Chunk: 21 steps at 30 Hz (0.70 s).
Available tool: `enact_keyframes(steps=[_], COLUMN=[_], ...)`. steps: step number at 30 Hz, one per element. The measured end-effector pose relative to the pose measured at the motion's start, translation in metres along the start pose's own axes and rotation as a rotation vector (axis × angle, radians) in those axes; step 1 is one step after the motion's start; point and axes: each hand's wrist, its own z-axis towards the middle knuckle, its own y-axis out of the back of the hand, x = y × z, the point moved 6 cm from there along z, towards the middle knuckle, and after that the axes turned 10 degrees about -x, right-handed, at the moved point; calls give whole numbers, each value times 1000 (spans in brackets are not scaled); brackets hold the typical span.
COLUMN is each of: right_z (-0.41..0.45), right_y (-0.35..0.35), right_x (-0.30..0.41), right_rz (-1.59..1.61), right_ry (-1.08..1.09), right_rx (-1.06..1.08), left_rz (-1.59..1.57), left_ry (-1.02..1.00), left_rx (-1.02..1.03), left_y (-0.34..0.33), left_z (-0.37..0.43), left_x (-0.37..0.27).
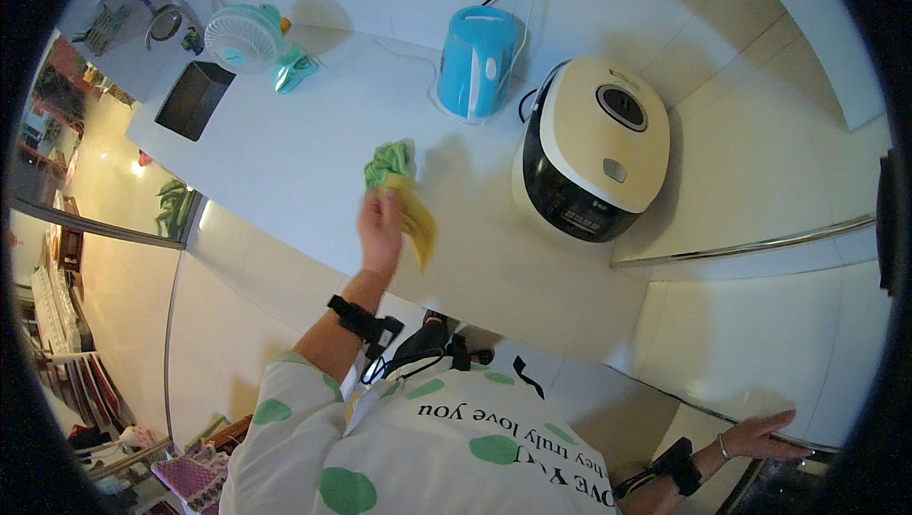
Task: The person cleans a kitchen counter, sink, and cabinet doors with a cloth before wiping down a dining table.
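Observation:
My left hand [380,228] grips a yellow cloth [415,219] over the white countertop [306,151]. Part of it hangs out on the right of the fingers. A crumpled green cloth [388,162] lies just beyond the fingertips, touching the yellow one; whether the two are joined I cannot tell. Far to the lower right, my right hand [766,436] rests at the edge of a tiled wall [748,344], thumb and fingers apart and holding nothing. Both wrists wear black straps.
A cream and black rice cooker [605,148] sits at the right of the counter, beside a blue electric kettle [476,62] with cords. At the far left are a mint clip fan [246,41] and a dark rectangular recess [194,100]. A metal rail [748,244] crosses the right wall.

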Motion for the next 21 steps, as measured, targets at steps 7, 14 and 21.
enact_keyframes(steps=[7, 14, 21], right_z=[1, 2, 4], right_y=[-1, -1, -2], right_x=[21, 19, 37], right_rz=[-129, -128, -321], right_ry=[15, 46, 84], right_rx=[-1, -39, -1], left_rz=[981, 798, 614], left_ry=[-579, -522, -372], left_rx=[143, 713, 1393], left_y=[-28, -107, -161], left_z=[45, -51, -193], left_x=[40, 51, 27])
